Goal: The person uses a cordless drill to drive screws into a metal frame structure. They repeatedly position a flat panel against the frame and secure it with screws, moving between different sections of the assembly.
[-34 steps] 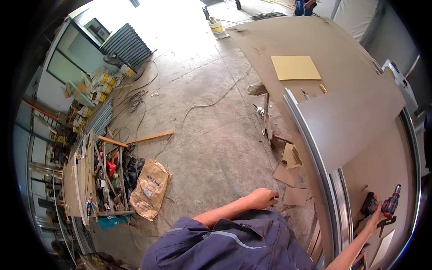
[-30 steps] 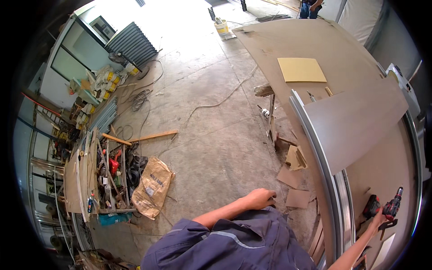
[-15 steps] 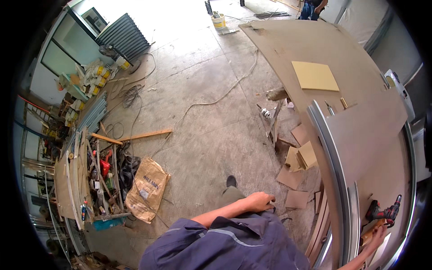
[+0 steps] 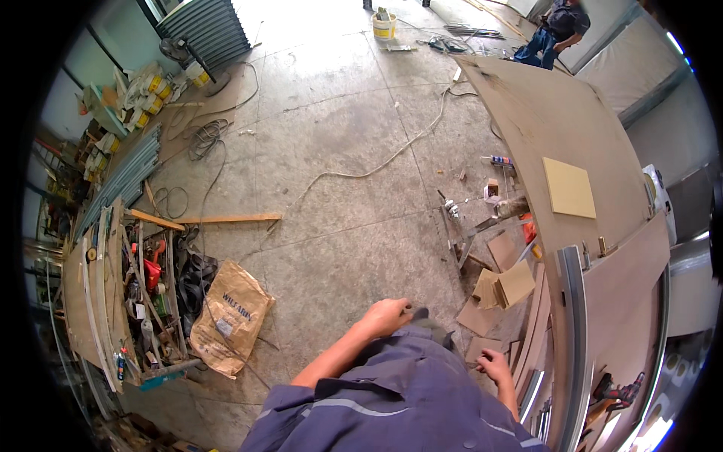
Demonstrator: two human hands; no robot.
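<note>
My left hand (image 4: 388, 316) is held in front of my body, its back up and its fingers curled. Whatever it may hold is hidden. Beside the bench, my right hand (image 4: 493, 366) hangs low with its fingers drawn in towards the thumb; I cannot make out anything between them. Under and around it lie offcuts of brown board (image 4: 477, 316) on the floor. A red and black cordless drill (image 4: 625, 390) rests on the bench at the lower right, apart from my right hand. Nearer to that hand, grey metal profiles (image 4: 576, 324) lie along the bench edge.
The large brown bench top (image 4: 542, 113) carries a square yellowish board (image 4: 568, 187) and a brown sheet (image 4: 629, 282). At left stand a wooden crate of tools (image 4: 154, 301) and a brown paper sack (image 4: 233, 316). A cable (image 4: 354, 175) crosses the floor. Another person (image 4: 557, 34) stands far right.
My right hand has come away from near the drill on the bench to beside my body. My left hand has shifted left and up. The view has turned, showing more of the far person.
</note>
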